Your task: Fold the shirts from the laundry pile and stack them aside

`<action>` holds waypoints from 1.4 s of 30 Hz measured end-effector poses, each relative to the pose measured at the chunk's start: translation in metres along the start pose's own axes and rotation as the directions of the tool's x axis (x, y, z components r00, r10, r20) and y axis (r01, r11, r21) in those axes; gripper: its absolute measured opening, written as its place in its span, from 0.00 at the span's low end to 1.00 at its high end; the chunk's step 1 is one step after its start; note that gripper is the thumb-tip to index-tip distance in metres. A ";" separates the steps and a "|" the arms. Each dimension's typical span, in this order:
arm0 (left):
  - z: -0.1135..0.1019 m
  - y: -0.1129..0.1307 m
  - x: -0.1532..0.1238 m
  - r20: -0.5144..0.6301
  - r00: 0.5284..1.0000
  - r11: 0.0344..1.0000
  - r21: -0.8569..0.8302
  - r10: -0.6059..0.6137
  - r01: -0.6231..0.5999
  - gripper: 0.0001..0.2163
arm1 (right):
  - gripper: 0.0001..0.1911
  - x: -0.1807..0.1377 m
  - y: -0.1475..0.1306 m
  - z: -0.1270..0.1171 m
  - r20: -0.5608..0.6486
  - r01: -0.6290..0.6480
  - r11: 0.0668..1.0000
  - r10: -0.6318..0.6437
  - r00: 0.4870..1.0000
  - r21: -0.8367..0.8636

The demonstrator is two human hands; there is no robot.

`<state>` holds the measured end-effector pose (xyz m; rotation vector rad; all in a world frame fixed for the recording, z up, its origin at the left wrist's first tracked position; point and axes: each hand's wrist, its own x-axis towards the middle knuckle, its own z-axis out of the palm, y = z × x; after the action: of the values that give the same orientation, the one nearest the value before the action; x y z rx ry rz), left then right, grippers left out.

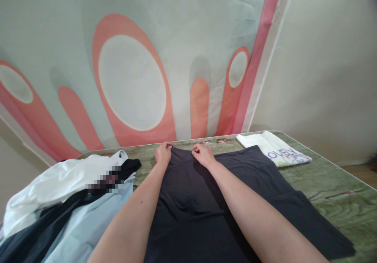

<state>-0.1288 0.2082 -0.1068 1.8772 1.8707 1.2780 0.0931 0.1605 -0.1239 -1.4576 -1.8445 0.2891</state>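
Observation:
A dark grey, nearly black garment [203, 212] lies spread over the middle of the table, its wide part reaching to the right and toward me. I cannot tell its exact kind. My left hand [163, 153] pinches its far left corner. A short way along the same far edge, my right hand [204, 155] pinches the cloth between thumb and fingers. Between the two hands the edge is slightly raised and sags a little. Loose wrinkles run across the cloth below my wrists, and my forearms cover parts of it.
At the left lies a loose pile with a white garment [59, 176], a black one [59, 204] and a light blue one [97, 208]. A folded white shirt [271, 145] with purple lettering sits at the far right of the wood-patterned table [338, 200]. Behind stands a patterned wall panel [182, 39].

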 end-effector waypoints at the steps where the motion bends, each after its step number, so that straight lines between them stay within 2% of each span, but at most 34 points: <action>1: 0.002 0.000 -0.001 0.015 1.000 0.999 0.044 0.008 -0.009 0.02 | 0.06 0.000 0.000 0.000 -0.002 0.001 1.000 -0.001 1.000 -0.005; 4: -0.001 0.004 -0.003 0.033 0.998 0.987 0.153 0.045 -0.050 0.06 | 0.07 0.000 0.001 -0.001 -0.010 -0.002 1.000 0.002 1.000 -0.023; 8: -0.014 0.019 -0.012 0.068 0.988 0.958 0.243 0.138 -0.150 0.13 | 0.08 0.000 0.001 -0.001 -0.015 -0.001 0.999 0.001 1.000 -0.036; 12: -0.020 0.028 -0.035 0.258 0.929 0.909 0.255 0.264 -0.329 0.12 | 0.09 -0.001 0.001 -0.001 -0.016 0.024 0.999 -0.024 1.000 -0.034; 15: -0.015 0.025 -0.053 0.370 0.881 0.879 0.257 0.294 -0.401 0.15 | 0.10 -0.001 -0.001 -0.004 -0.022 0.058 0.998 -0.058 0.998 -0.035; 19: -0.009 0.015 -0.064 0.440 0.859 0.863 0.293 0.262 -0.413 0.21 | 0.12 -0.003 -0.010 -0.007 0.001 0.165 0.986 -0.165 0.986 -0.028; 23: -0.010 0.011 -0.062 0.468 0.853 0.848 0.332 0.231 -0.413 0.23 | 0.11 -0.005 -0.012 -0.006 0.070 0.228 0.973 -0.226 0.972 -0.028; 27: -0.017 0.023 -0.064 0.438 0.867 0.833 0.367 0.237 -0.414 0.23 | 0.10 -0.006 -0.006 -0.004 0.085 0.211 0.976 -0.206 0.975 -0.047; 30: -0.023 0.037 -0.078 0.408 0.857 0.799 0.374 0.313 -0.470 0.23 | 0.10 -0.005 -0.003 -0.004 0.075 0.198 0.978 -0.193 0.978 -0.065; 33: -0.027 0.046 -0.100 0.459 0.818 0.782 0.339 0.347 -0.523 0.23 | 0.10 -0.004 0.000 -0.003 0.066 0.183 0.980 -0.178 0.982 -0.083; 36: -0.028 0.047 -0.119 0.527 0.790 0.790 0.317 0.313 -0.525 0.26 | 0.10 -0.004 -0.001 -0.002 0.055 0.166 0.981 -0.161 0.985 -0.104; 42: -0.030 0.044 -0.124 0.585 0.770 0.723 0.414 0.255 -0.554 0.28 | 0.12 -0.013 -0.011 -0.009 0.013 0.139 0.972 -0.139 0.990 -0.190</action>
<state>-0.0960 0.0770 -0.1111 2.7308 1.6864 0.1961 0.0919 0.1428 -0.1161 -1.4440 -2.0079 0.0442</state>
